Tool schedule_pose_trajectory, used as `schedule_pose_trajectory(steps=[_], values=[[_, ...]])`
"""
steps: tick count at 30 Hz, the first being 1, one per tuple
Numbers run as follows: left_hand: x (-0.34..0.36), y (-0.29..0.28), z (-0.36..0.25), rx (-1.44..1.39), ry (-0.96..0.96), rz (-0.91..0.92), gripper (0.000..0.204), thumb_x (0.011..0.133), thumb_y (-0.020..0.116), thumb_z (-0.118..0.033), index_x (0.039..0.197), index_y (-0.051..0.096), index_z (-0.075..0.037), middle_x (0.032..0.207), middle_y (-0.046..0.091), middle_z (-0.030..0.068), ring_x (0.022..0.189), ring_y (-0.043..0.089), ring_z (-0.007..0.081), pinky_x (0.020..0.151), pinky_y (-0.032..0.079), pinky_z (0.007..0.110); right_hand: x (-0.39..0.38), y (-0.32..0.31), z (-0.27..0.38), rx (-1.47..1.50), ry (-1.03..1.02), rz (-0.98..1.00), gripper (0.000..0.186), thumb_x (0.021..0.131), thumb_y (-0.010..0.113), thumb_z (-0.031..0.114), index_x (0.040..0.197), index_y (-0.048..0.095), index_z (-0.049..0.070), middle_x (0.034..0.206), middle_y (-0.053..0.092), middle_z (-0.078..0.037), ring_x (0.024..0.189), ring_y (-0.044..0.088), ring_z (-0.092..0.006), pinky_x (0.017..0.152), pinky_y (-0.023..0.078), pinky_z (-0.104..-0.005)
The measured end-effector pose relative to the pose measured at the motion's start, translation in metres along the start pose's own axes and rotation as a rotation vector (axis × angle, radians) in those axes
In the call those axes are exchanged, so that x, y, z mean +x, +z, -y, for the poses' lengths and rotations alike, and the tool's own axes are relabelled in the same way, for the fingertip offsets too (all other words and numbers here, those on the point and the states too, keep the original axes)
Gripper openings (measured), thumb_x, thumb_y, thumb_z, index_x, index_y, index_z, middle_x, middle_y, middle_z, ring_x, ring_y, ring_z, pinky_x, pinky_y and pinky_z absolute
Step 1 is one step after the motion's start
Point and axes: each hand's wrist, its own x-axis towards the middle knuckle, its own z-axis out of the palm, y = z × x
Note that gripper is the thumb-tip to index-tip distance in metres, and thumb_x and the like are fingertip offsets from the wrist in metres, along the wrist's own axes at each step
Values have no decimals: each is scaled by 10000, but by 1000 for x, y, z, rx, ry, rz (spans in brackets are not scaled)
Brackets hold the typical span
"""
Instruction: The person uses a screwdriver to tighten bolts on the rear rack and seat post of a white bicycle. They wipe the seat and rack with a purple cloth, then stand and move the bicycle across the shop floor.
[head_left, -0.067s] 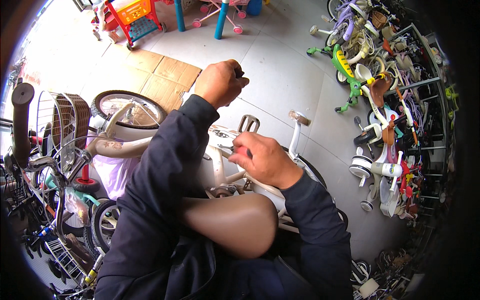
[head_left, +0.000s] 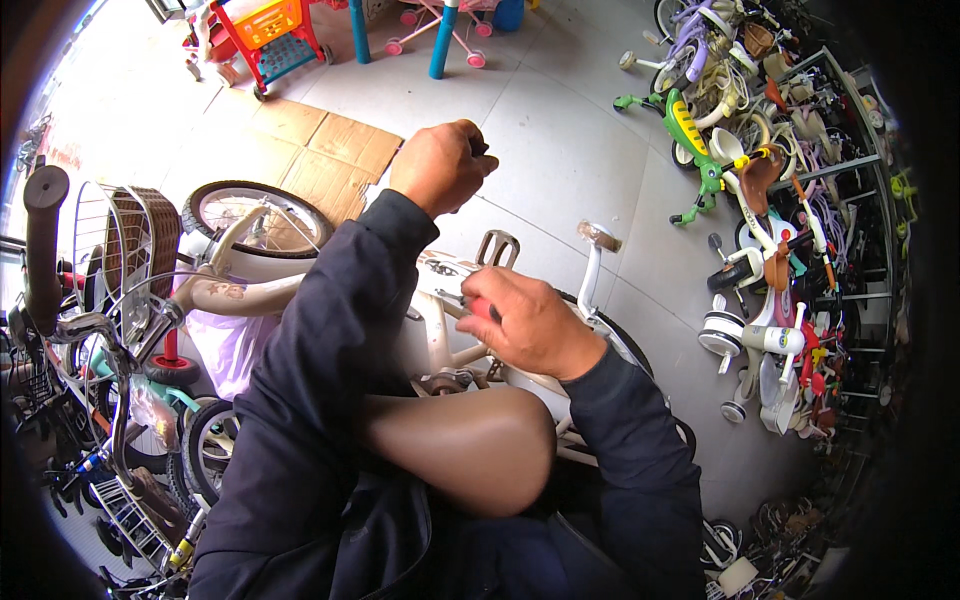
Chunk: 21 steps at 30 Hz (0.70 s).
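Note:
My right hand [head_left: 540, 325] is closed around a red-handled screwdriver [head_left: 482, 307], its thin shaft pointing left at the cream bicycle's patterned chain guard [head_left: 437, 267]. Whether the tip touches a screw is too small to tell. Farther out, beyond the guard, my left hand [head_left: 435, 172] is held up with curled fingers. Something small and dark shows at its fingertips, of a kind I cannot make out. The bicycle's brown saddle [head_left: 465, 445] lies close to me, below both hands. A pedal [head_left: 497, 247] sticks up just past the screwdriver.
The bicycle's front wheel [head_left: 262, 222] lies toward flattened cardboard [head_left: 325, 145] at the left. A wire basket [head_left: 140, 235] and handlebar grip [head_left: 45, 195] crowd the left side. Children's ride-on toys, among them a green one [head_left: 690, 140], line a rack at right. A toy cart [head_left: 268, 35] stands far off.
My right hand has turned slightly with the screwdriver, and more of the red handle and shaft shows. My left hand has stayed in place.

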Motion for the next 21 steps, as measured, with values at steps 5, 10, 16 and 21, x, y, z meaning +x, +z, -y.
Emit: schedule_pose_trajectory(steps=[5,10,16,21], values=[[2,3,5,-5,9,5,244,967,718,-213,1001,671,24,646,695,83,526,714,180,548,553,298,-3,5,3,-98,-216,109,375,794,786,32,1110,585,34,1063,628,-165,937,645,-384,807,539,-419],[4,7,7,-28,13,18,246,977,716,-190,1016,649,44,680,699,100,534,719,194,523,560,299,-6,18,3,-281,-295,262,138,841,663,102,956,597,66,909,643,-102,943,658,-336,731,562,-413],[1,7,-1,-87,-128,43,255,900,748,-237,1016,739,-10,777,745,179,606,724,277,686,592,389,-6,31,3,-259,-282,101,176,875,684,171,917,547,69,794,631,-126,719,689,-344,621,566,-443],[1,5,-5,-43,-54,80,234,984,719,-181,1035,652,38,698,707,102,547,728,194,544,568,297,-5,37,7,-293,-252,-7,200,898,700,174,921,539,58,796,653,-143,683,711,-331,601,585,-422]])
